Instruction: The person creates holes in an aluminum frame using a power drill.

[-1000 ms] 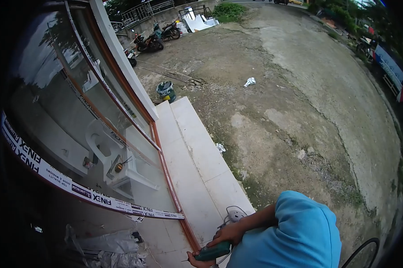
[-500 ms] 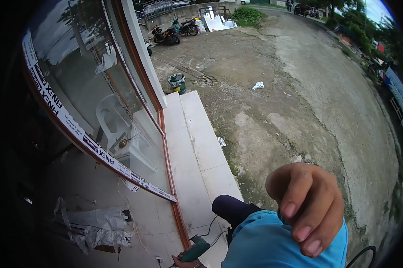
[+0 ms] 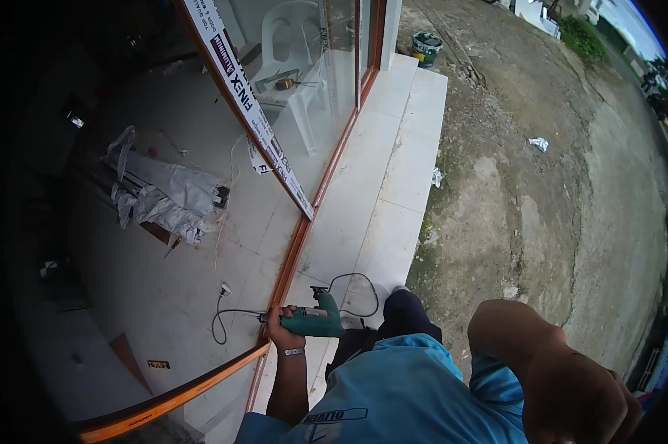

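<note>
My left hand (image 3: 280,331), with a band on its wrist, is wrapped round the grip of a green corded power drill (image 3: 315,322). The tool lies level over the tiled threshold, its black end (image 3: 319,291) pointing away from me. A cord runs from the grip to a white plug (image 3: 226,289) on the floor, and a black cable loops by the drill's right side. Close to the camera at the lower right is my right hand (image 3: 582,399), back turned up and blurred in shadow. Its fingers are mostly hidden, and nothing shows in it.
A glass door frame with printed tape (image 3: 245,96) stands ahead beside a brown floor track (image 3: 293,248). An orange printed bar (image 3: 178,396) crosses the lower left. Silver-wrapped pieces (image 3: 171,192) lie indoors. A white chair (image 3: 293,44) is behind glass; a paint bucket (image 3: 426,48) stands outside.
The view has swung down and to the left. The drill and my left hand now show fully. My right hand has moved lower and rightward, its fingers turned out of sight.
</note>
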A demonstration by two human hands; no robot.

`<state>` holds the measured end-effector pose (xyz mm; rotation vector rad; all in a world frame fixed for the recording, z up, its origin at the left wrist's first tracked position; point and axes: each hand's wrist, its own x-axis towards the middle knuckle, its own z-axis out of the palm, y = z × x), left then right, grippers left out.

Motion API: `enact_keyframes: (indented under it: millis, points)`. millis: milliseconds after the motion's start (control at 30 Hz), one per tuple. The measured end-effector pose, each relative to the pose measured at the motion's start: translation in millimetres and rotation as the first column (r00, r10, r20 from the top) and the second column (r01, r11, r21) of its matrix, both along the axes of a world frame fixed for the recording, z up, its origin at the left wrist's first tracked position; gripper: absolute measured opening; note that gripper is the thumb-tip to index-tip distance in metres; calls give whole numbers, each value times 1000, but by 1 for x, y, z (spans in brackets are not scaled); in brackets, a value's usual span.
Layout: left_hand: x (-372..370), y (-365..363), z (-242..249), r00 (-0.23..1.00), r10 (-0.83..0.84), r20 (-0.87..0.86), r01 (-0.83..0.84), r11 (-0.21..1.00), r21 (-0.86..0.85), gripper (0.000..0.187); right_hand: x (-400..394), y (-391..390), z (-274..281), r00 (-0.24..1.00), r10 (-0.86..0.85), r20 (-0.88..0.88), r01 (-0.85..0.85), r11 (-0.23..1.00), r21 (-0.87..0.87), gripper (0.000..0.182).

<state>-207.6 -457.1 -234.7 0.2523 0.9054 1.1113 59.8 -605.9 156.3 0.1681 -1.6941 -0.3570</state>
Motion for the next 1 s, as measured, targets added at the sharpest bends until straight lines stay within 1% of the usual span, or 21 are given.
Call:
enact_keyframes:
  millis: [67,133,167,200,267,300,333,367,400,433,467,500,533,600,633,700,800,833,867,933,1000]
  points:
    - [22,2,19,998,-66,-8,66,997,29,21,23,14,-18,997,19,-75,-23,998,-52,27]
    - [50,11,32,993,-100,-62,101,995,23,28,46,28,-27,948,244,-204,-269,958,-103,23]
    - [62,14,40,992,-101,-71,103,995,15,28,58,28,-39,925,219,-311,-290,935,-203,22]
    - [78,19,48,993,-99,-70,101,995,15,28,78,31,-51,913,248,-323,-320,928,-192,22]
    - [106,33,57,993,-68,-97,70,997,20,29,123,48,-82,955,196,-221,-251,935,-252,26]
    - [118,39,62,991,-80,-111,81,997,5,30,117,52,-99,745,250,-618,-392,914,-103,12]
    - [132,47,70,990,-37,-139,40,999,18,30,139,63,-145,751,263,-606,-492,835,-248,19]
    - [148,57,79,988,-60,-143,56,998,-34,30,149,87,-157,812,-25,-583,-376,742,-555,9]
    - [164,68,87,986,-89,-142,77,993,-89,31,157,114,-198,872,-95,-480,-358,546,-758,36]
    - [181,80,96,963,-118,-243,91,989,-120,38,181,136,-240,995,-61,-76,-57,270,-961,69]
    - [196,96,104,963,-87,-253,62,992,-105,38,180,150,-277,996,17,84,84,23,-996,98]
    - [208,111,111,945,-158,-287,115,980,-162,41,174,156,-312,973,102,206,220,-150,-964,122]
    - [221,125,119,923,-230,-308,167,961,-219,44,170,162,-335,972,188,138,172,-179,-969,124]
    - [243,153,134,912,-238,-333,170,960,-221,48,154,180,-357,994,107,-12,-8,-39,-999,116]
    - [252,166,137,919,-252,-303,178,951,-251,47,152,192,-357,991,135,-13,-8,-35,-999,116]
    - [267,188,140,922,-267,-281,201,949,-241,46,150,209,-357,999,-21,-36,-34,114,-993,101]
    - [290,217,146,906,-273,-322,216,955,-203,45,161,238,-356,996,-90,-8,-3,66,-998,95]
    - [291,227,139,909,-287,-303,236,952,-195,43,162,249,-352,989,-146,-9,11,133,-991,91]
    - [296,234,138,910,-278,-308,224,954,-199,43,160,259,-356,991,-135,-14,3,130,-991,91]
    - [307,245,138,894,-254,-369,234,967,-97,39,155,275,-367,968,-189,-167,-150,100,-984,90]
    - [308,256,135,889,-229,-397,216,973,-77,37,151,290,-372,958,-202,-204,-189,93,-978,89]
